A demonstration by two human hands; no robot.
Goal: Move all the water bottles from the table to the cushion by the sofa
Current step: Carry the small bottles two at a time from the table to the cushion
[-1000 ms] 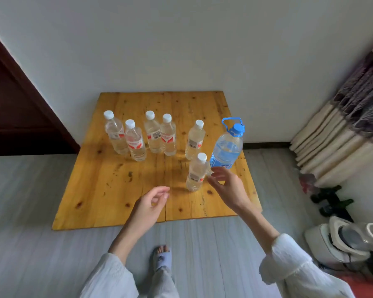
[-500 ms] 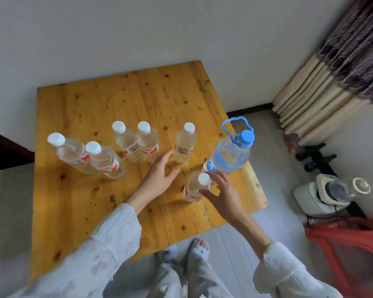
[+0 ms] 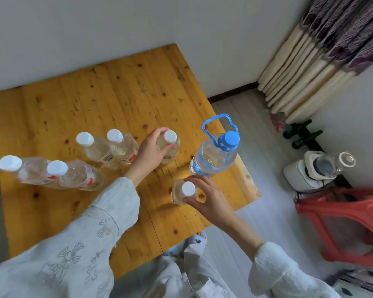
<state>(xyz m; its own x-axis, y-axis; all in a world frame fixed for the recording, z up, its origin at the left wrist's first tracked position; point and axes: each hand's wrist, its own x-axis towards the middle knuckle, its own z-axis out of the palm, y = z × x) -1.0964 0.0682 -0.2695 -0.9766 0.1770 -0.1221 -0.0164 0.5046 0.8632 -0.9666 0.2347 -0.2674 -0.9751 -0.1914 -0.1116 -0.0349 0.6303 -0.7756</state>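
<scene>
Several clear water bottles with white caps stand on the low wooden table [image 3: 108, 97]. My left hand [image 3: 150, 150] grips the neck of one small bottle [image 3: 170, 145] near the table's right side. My right hand [image 3: 209, 197] curls around the top of the nearest small bottle [image 3: 182, 193]. A large bottle with a blue cap and handle [image 3: 215, 155] stands just beyond my right hand. Further small bottles stand to the left, one pair [image 3: 108, 150] in the middle and another pair [image 3: 50, 173] at the left edge. Neither the cushion nor the sofa is in view.
A white wall runs behind the table. Curtains [image 3: 323, 50] hang at the right. On the floor to the right are a white kettle-like appliance [image 3: 310, 171], dark bottles [image 3: 302, 134] and a red plastic stool [image 3: 349, 224]. My feet are under the table's near edge.
I have leaned closer over the table. My left hand has reached forward and closed on a small bottle. My right hand has closed around the nearest bottle's top.
</scene>
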